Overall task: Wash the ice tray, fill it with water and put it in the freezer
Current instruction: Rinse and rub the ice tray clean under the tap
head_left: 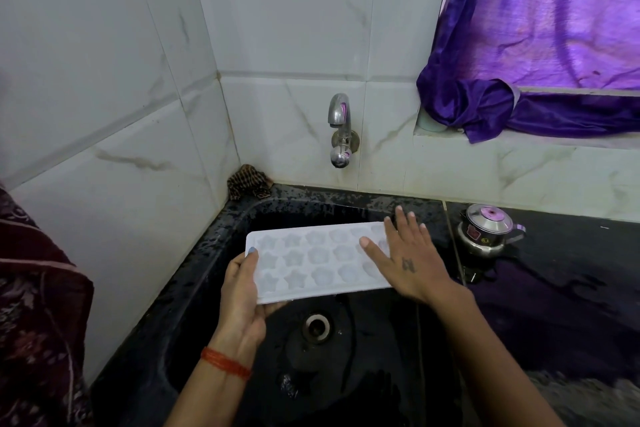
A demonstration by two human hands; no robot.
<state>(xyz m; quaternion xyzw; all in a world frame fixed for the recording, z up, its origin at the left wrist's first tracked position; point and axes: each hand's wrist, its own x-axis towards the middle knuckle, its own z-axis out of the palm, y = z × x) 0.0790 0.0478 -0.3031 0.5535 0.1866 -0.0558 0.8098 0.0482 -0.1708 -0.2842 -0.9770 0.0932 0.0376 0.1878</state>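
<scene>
We hold the white tray (pixel 313 258) over the black sink (pixel 214 253), its star and flower moulds facing up. Our left hand (pixel 242 298) grips the tray's left end, thumb on the top rim and fingers curled under it. Our right hand (pixel 405 256) lies flat on the tray's right end, fingers straight and spread, covering the last moulds. A red thread band (pixel 225 362) circles the left wrist. Below the tray we see the drain (pixel 316 326) in the wet sink floor. The tap (pixel 341 130) sticks out of the tiled wall above the sink's back edge, and no water shows at its spout. A brown checked cloth (pixel 247 182) sits bunched in the corner behind the sink. On the counter to the right stands a small steel kettle (pixel 486 230), and a purple curtain (pixel 540 45) hangs over the window ledge.
</scene>
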